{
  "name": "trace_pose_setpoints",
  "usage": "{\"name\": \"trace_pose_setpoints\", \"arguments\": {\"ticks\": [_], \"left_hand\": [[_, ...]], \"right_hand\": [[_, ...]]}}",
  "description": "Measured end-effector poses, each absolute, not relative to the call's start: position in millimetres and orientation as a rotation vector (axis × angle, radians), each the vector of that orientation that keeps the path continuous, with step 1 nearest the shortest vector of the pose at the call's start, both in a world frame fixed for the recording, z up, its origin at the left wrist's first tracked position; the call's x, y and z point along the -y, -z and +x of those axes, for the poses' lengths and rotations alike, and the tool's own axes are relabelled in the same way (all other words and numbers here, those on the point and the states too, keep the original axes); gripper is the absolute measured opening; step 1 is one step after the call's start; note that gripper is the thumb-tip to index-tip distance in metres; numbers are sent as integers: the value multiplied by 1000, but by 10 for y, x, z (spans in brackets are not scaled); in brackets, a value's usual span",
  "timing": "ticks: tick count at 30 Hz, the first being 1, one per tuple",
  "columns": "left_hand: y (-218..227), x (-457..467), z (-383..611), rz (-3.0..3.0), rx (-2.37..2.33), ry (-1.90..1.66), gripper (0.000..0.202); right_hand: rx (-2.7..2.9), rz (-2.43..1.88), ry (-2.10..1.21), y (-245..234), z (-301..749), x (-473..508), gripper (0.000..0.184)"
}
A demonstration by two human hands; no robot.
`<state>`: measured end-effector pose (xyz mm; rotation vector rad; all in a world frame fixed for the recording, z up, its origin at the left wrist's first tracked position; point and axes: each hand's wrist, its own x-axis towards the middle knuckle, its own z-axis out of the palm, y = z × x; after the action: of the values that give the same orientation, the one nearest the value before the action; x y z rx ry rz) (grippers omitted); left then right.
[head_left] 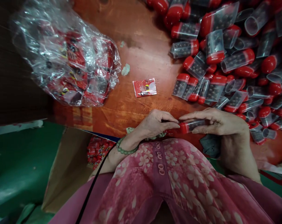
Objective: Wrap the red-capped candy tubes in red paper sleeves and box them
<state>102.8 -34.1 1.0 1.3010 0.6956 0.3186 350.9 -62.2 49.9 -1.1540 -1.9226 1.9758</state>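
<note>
My right hand (pixel 216 121) grips a clear plastic tube (pixel 192 125) with dark pellets and a red cap, lying sideways at the table's near edge. My left hand (pixel 156 123) is closed on the red cap end of that tube, fingers pinched; a green bead bracelet is on its wrist. One small red printed card (pixel 144 87) lies flat on the red-brown table (pixel 141 46), a little beyond my hands.
A heap of red-capped clear tubes (pixel 229 56) fills the right of the table. A clear plastic bag of red cards (pixel 68 59) lies at the left. A cardboard box (pixel 68 168) with red packets stands below the table edge, on a green floor.
</note>
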Motion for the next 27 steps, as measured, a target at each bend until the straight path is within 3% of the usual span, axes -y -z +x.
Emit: {"name": "trace_pose_setpoints", "arguments": {"ticks": [19,27], "left_hand": [[37,258,1005,1219,-679,-256,24],[-16,222,1011,1305,-692,-171,34]], "right_hand": [[1676,-1084,-2168,-437,3408,436,43],[1893,-1146,-2016,-532,3318,413,41]]}}
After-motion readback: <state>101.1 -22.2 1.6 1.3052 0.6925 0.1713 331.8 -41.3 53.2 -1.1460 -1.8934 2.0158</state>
